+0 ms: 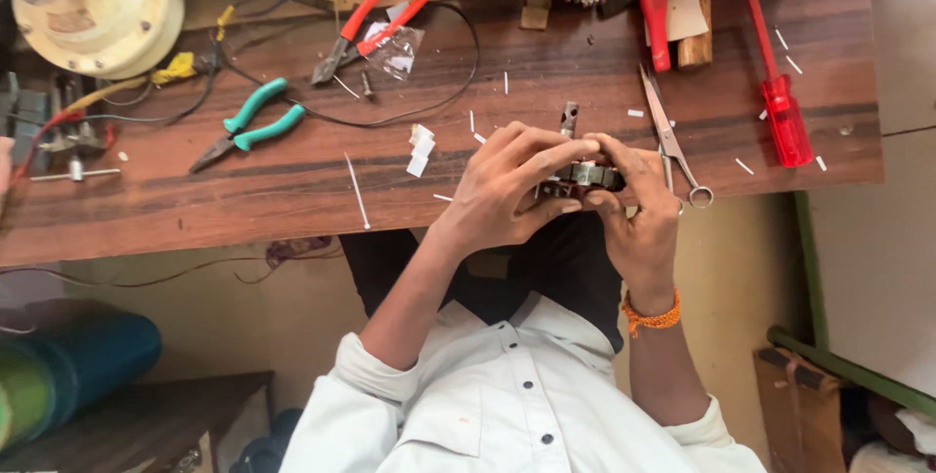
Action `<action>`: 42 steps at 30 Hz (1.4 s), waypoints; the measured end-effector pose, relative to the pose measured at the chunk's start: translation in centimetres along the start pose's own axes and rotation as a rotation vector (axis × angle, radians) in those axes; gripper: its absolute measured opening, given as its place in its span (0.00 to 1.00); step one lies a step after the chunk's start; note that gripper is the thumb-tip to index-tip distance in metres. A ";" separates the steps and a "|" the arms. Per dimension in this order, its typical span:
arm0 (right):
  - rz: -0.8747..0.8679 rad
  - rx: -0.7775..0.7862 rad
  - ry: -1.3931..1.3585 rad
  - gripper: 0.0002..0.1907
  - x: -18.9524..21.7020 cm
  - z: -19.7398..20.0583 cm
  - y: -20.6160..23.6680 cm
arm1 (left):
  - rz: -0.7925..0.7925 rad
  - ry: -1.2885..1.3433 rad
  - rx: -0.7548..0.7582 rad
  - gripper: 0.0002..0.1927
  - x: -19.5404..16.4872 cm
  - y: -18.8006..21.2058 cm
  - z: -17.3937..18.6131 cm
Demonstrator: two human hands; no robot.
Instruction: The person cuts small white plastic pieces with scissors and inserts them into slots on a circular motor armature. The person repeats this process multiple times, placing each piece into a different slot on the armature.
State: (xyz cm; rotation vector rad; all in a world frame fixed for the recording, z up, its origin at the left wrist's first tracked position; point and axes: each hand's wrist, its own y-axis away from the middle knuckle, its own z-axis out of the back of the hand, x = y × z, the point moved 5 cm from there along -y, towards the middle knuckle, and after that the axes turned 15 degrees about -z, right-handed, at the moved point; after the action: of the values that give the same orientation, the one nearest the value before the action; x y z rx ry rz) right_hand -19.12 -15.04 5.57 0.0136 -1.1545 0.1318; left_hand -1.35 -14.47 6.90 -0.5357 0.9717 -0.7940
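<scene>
From my remote seat I look down on a dark wood-grain bench [292,190], its laminate streaked and littered with small white paper slips [420,149]. At far left sits a round cream plastic housing [97,10], smooth and scuffed, with tangled black and yellow wires beside it. Next lie long-nose pliers with teal rubber grips [249,127], then red-handled cutters [366,24] resting on a clear crinkled plastic bag. In the middle, just over the bench's near edge, both hands meet around a small metal stator core [583,177], a dark ring of stacked steel with a greyish band. The left hand [507,190] has its fingers curled close and clamped on the core's left side, the thumb beneath. The right hand [639,205], with an orange thread band at the wrist, pinches the core's right side, fingers bent tight against it. Just right of the hands lie slim steel scissors [668,137], and farther right a translucent red screwdriver [780,102] with a long red shaft.
</scene>
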 end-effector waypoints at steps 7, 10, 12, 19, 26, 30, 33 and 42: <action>0.087 0.017 0.047 0.30 -0.5 -0.5 -1.0 | 0.163 0.030 -0.145 0.41 1.3 2.4 -0.9; 0.157 0.037 0.037 0.30 -0.4 -0.8 -1.3 | 0.213 0.072 -0.165 0.41 1.8 3.0 -0.8; 0.165 0.056 0.015 0.31 -0.5 -0.8 -1.5 | 0.240 0.078 -0.162 0.41 1.8 3.1 -0.5; 0.131 0.066 -0.056 0.32 -1.6 -0.7 -1.5 | 0.166 -0.069 -0.064 0.38 0.6 1.9 1.1; 0.215 0.156 0.018 0.34 -0.8 -0.7 -2.2 | 0.253 0.007 0.100 0.34 0.7 1.6 1.3; 0.239 0.105 0.116 0.32 0.2 -1.3 -2.6 | 0.247 -0.133 0.051 0.33 0.3 1.4 2.1; 0.355 0.024 0.187 0.30 0.7 -2.1 -2.2 | 0.216 -0.163 0.013 0.31 0.1 1.2 2.7; 0.423 -0.028 0.042 0.28 -3.0 -4.0 -0.2 | 0.250 -0.077 -0.009 0.28 0.5 1.3 3.0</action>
State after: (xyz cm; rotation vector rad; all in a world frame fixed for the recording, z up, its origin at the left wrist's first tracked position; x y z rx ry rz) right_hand -16.61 -15.26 1.23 -0.2585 -1.1046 0.4881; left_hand 1.91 -13.85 7.14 -0.4389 0.9492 -0.5422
